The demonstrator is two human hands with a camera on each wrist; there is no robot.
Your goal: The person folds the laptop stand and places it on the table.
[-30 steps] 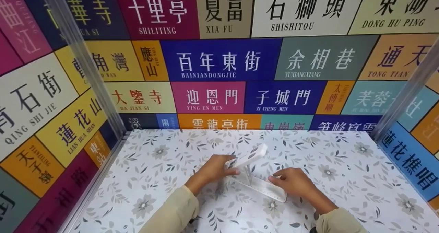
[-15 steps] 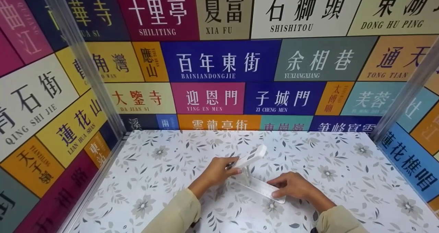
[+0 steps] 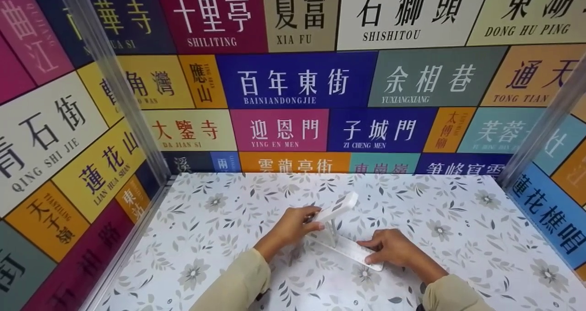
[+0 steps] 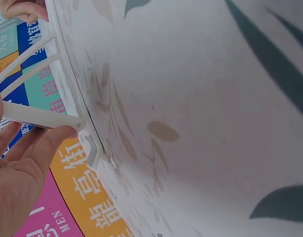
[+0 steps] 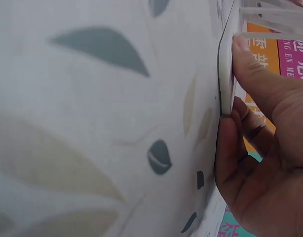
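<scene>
A white hinged stand (image 3: 339, 208) is on the table in the head view. Its upper piece tilts up to the right and has dark slots; thin struts join it to a long flat base (image 3: 350, 250). My left hand (image 3: 293, 226) pinches the lower left end of the upper piece. With thumb and fingers, my right hand (image 3: 396, 247) grips the right end of the base. In the left wrist view the left thumb lies against the white upper piece (image 4: 42, 116). The right wrist view has the base edge (image 5: 226, 74) between thumb and fingers, low against the table.
A floral-patterned cloth (image 3: 219, 242) covers the table. Behind stands a wall of coloured place-name signs (image 3: 293, 79). Clear upright posts rise at the left corner (image 3: 146, 132) and the right corner (image 3: 531, 137).
My right hand has shifted its thumb to the near side of the base and now holds that end. The left hand keeps hold of the upper piece, almost in place.
</scene>
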